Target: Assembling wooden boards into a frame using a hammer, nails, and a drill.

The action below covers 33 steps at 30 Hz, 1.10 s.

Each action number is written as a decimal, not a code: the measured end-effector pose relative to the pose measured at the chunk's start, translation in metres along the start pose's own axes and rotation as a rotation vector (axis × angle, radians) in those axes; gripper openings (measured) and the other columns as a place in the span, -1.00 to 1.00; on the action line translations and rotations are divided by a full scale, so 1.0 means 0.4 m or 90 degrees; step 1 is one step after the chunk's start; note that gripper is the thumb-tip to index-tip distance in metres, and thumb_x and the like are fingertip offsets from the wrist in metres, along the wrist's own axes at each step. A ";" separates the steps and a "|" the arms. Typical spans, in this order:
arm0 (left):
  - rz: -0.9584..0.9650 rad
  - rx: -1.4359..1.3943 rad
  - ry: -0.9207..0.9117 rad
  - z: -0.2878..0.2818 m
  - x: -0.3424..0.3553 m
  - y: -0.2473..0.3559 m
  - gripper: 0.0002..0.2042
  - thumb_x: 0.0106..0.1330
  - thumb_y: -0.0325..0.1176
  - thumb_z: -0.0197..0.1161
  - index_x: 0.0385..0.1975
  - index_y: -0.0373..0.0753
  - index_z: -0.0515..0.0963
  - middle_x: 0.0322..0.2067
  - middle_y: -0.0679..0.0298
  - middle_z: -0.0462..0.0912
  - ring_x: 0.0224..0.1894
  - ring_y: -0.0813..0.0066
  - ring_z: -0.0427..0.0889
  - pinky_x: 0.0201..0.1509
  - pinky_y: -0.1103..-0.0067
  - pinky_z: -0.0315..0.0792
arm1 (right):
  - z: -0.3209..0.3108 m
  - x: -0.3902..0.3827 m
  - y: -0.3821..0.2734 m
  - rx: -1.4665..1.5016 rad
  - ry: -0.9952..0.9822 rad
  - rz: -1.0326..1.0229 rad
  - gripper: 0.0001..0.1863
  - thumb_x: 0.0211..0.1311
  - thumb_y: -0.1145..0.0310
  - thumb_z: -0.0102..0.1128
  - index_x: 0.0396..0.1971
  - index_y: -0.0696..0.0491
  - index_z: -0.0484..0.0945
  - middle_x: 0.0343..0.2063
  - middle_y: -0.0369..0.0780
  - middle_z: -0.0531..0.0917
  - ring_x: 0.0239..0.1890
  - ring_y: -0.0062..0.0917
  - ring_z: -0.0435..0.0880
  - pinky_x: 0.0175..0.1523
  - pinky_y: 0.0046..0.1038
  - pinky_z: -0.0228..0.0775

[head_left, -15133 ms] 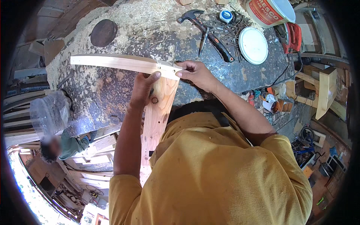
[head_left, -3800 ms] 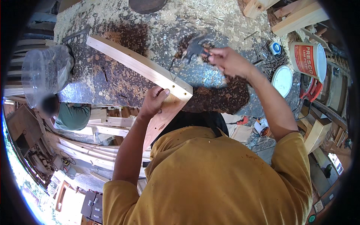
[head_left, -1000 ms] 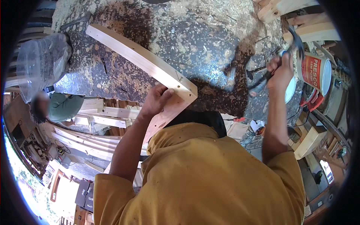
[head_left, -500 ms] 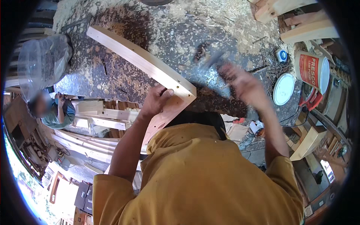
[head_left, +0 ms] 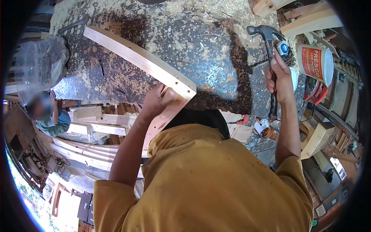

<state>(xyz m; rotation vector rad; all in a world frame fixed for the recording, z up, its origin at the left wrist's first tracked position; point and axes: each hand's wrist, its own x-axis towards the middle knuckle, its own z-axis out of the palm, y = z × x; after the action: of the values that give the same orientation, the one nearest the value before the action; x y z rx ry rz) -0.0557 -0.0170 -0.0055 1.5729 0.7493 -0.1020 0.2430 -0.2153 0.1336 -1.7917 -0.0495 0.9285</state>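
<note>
Two pale boards meet at a corner close in front of me, forming an angled wooden frame (head_left: 131,56). Small dark holes show near that corner. My left hand (head_left: 157,101) is closed over the nearer board, just left of the corner; its fingertips are partly hidden. Out to the right, my right hand (head_left: 281,82) grips the dark handle of a claw hammer (head_left: 266,31). The hammer's head points away from me, well apart from the frame.
The dark, sawdust-strewn workbench (head_left: 185,42) carries a blue-and-white tape measure (head_left: 283,48) and a white lid (head_left: 294,79). A white-and-red bucket (head_left: 315,63) stands at right, a clear plastic container (head_left: 36,65) at left. A person (head_left: 52,120) sits beyond stacked timber (head_left: 104,120).
The hammer and my right hand, blurred by motion over the bench before, have swung right and up, away from the frame. My left hand's thumb has shifted and curled.
</note>
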 end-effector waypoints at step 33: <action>-0.052 0.018 0.047 0.019 -0.018 -0.004 -0.29 -0.15 0.08 0.41 -0.07 -0.36 0.47 -0.21 0.01 0.62 -0.11 0.16 0.61 0.01 0.39 0.42 | -0.083 0.126 0.264 -0.620 0.019 -0.311 -0.68 -0.10 0.57 0.23 -0.23 0.18 0.48 -0.32 0.01 0.58 -0.19 -0.10 0.56 -0.07 -0.30 0.36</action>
<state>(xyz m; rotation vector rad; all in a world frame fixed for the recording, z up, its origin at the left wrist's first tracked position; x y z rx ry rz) -0.0593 -0.0268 -0.0047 1.5802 0.8729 -0.1159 0.2577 -0.2647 0.0234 -2.4895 -1.0217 0.5287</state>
